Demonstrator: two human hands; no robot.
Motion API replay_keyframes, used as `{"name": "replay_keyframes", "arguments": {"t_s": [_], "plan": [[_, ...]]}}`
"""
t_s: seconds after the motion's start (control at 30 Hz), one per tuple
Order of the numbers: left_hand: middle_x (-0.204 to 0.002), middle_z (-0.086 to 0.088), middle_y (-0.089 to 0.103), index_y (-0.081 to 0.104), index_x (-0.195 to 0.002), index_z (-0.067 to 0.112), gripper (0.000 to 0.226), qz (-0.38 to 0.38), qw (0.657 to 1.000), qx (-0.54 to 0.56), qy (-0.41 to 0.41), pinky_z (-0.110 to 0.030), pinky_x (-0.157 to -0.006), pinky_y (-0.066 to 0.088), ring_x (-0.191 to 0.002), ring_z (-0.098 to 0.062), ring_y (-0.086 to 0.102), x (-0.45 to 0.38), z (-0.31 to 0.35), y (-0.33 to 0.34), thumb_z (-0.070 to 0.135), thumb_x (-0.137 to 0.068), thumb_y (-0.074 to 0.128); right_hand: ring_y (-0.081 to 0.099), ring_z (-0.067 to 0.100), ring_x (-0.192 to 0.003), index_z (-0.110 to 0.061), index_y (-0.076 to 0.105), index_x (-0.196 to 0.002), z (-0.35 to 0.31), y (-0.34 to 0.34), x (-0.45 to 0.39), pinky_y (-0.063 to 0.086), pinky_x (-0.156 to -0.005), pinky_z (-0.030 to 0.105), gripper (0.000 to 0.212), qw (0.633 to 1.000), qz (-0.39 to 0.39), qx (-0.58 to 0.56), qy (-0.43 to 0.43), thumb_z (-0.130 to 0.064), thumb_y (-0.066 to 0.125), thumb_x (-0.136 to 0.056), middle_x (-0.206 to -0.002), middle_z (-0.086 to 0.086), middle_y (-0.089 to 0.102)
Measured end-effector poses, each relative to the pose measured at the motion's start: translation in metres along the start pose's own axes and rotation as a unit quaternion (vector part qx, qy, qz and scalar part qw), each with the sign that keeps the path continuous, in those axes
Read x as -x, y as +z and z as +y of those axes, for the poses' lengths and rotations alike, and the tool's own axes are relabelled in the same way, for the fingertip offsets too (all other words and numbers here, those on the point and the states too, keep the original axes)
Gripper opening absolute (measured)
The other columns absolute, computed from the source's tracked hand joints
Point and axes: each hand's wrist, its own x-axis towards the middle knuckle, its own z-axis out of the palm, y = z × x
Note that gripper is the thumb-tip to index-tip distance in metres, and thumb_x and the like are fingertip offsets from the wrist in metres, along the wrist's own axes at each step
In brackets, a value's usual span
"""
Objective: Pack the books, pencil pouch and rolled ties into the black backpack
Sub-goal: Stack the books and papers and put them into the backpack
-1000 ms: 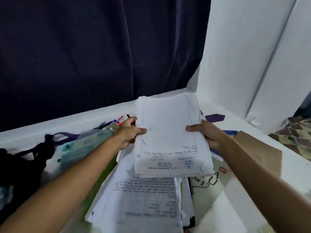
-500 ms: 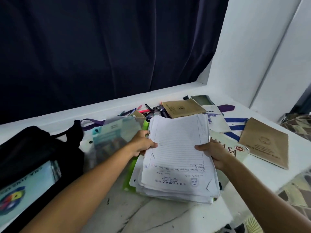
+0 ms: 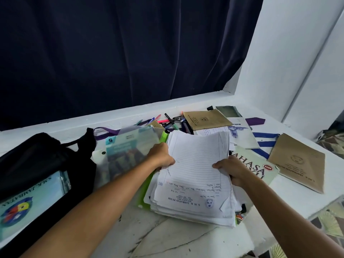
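Note:
A thick stack of lined white papers (image 3: pixel 195 175) rests on a green folder on the white table. My left hand (image 3: pixel 161 155) grips the stack's left edge and my right hand (image 3: pixel 230 169) grips its right edge. The black backpack (image 3: pixel 37 164) lies open at the left with a pale blue book (image 3: pixel 31 203) inside. A clear plastic folder holding a teal book (image 3: pixel 126 148) sits between the backpack and the stack. Brown exercise books lie at the back (image 3: pixel 204 119) and at the right (image 3: pixel 299 161). Loose pens (image 3: pixel 167 121) lie at the back.
A white "BAHASA" book (image 3: pixel 255 168) lies under my right hand. Blue-and-white ties (image 3: pixel 264 140) and a purple strip (image 3: pixel 255 121) lie at the back right. A dark curtain hangs behind the ledge. A white wall stands at the right, with the table's edge and patterned floor beyond.
The paper stack came down from mid-air onto the pile on the table, both hands still gripping it. The view swung left, bringing the backpack into sight.

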Motion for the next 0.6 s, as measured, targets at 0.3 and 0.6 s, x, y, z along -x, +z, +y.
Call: {"name": "replay_keyframes", "arguments": {"t_s": [0.3, 0.6], "plan": [[-0.08, -0.003, 0.062, 0.055, -0.081, 0.011, 0.03, 0.03, 0.999, -0.016, 0.014, -0.027, -0.056, 0.045, -0.071, -0.017, 0.061, -0.004, -0.008, 0.009, 0.027, -0.072, 0.079, 0.072, 0.031, -0.078, -0.003, 0.058, -0.086, -0.01, -0.003, -0.004, 0.058, -0.068, 0.038, 0.022, 0.919, 0.041, 0.388, -0.056, -0.022, 0.069, -0.082, -0.086, 0.016, 0.071], [-0.103, -0.002, 0.065, 0.064, -0.109, 0.014, 0.038, 0.103, 0.991, 0.091, -0.012, -0.03, -0.081, 0.051, -0.092, -0.02, 0.062, 0.018, -0.047, -0.001, 0.041, -0.083, 0.072, 0.051, 0.021, -0.088, -0.013, 0.057, -0.11, -0.035, -0.006, -0.001, 0.041, -0.078, 0.034, 0.057, 0.737, 0.13, 0.655, -0.102, -0.061, 0.064, -0.08, -0.092, 0.002, 0.055]]}}
